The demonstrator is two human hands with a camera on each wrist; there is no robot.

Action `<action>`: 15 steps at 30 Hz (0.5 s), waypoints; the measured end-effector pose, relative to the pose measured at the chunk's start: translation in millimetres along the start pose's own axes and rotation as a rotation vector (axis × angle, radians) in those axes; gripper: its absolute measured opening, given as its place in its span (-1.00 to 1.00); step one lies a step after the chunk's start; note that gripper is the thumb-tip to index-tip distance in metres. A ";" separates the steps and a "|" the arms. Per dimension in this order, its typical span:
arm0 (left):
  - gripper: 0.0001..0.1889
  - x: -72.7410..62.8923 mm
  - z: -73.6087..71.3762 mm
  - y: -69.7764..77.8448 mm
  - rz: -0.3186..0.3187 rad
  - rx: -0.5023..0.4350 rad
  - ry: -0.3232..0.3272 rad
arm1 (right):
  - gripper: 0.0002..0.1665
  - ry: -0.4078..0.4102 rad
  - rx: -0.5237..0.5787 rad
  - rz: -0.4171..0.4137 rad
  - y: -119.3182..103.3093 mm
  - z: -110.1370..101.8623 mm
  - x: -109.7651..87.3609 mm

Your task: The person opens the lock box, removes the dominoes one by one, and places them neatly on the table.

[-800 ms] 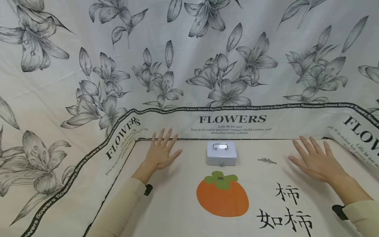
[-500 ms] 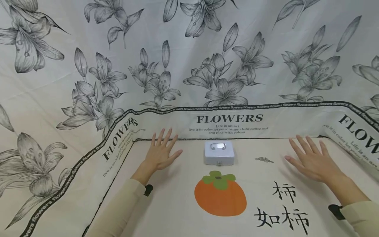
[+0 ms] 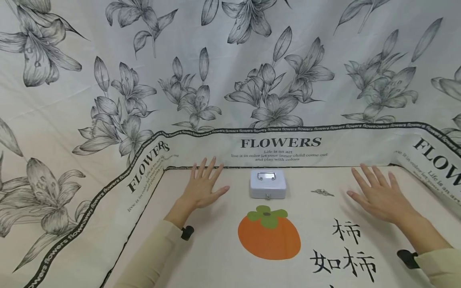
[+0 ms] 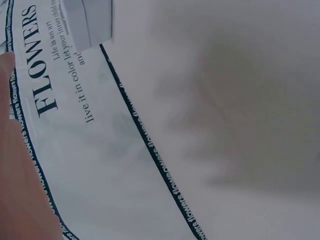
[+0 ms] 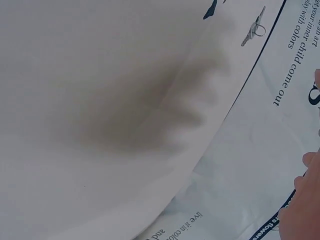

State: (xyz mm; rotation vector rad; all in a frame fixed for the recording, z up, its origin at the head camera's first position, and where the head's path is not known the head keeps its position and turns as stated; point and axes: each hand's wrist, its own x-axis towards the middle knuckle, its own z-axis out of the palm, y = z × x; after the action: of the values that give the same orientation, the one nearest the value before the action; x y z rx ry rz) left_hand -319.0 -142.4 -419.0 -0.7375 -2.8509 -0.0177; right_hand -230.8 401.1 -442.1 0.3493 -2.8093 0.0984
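Observation:
A small white cash box [image 3: 268, 190] with a metal handle on its lid and a latch at the front stands closed at the back of the table. To its right lie small keys [image 3: 322, 193] on a ring, which the right wrist view shows more closely as silver keys [image 5: 254, 31]. My left hand [image 3: 202, 189] is held over the table left of the box, fingers spread and holding nothing. Over on the right, beyond the keys, my right hand [image 3: 382, 197] is likewise spread and holds nothing. Both hands cast shadows on the cloth below.
A pale tablecloth [image 3: 216, 256] carries a printed orange persimmon [image 3: 269, 238] and black characters [image 3: 343, 262]. Behind and at the sides hangs a white curtain [image 3: 201, 24] with lily prints and a FLOWERS border, meeting the table just behind the box.
My left hand has shifted slightly right, toward the cash box. The right hand stays nearly in place, the head view sways a little, and the box and keys lie as before.

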 end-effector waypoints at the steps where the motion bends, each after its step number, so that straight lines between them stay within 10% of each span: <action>1: -0.12 -0.8 0.3 1.0 0.002 -0.005 -0.004 | -0.05 0.002 0.003 -0.001 -1.5 -0.1 0.1; 15: -0.08 1.4 11.6 16.6 0.004 -0.150 0.027 | -0.05 0.025 0.135 0.002 -19.5 2.6 0.3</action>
State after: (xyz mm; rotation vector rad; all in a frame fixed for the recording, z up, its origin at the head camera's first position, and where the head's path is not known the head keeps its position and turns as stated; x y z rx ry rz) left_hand -314.3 -126.5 -430.8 -0.7653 -2.8462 -0.2413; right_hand -226.9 381.9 -443.9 0.3735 -2.7857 0.2921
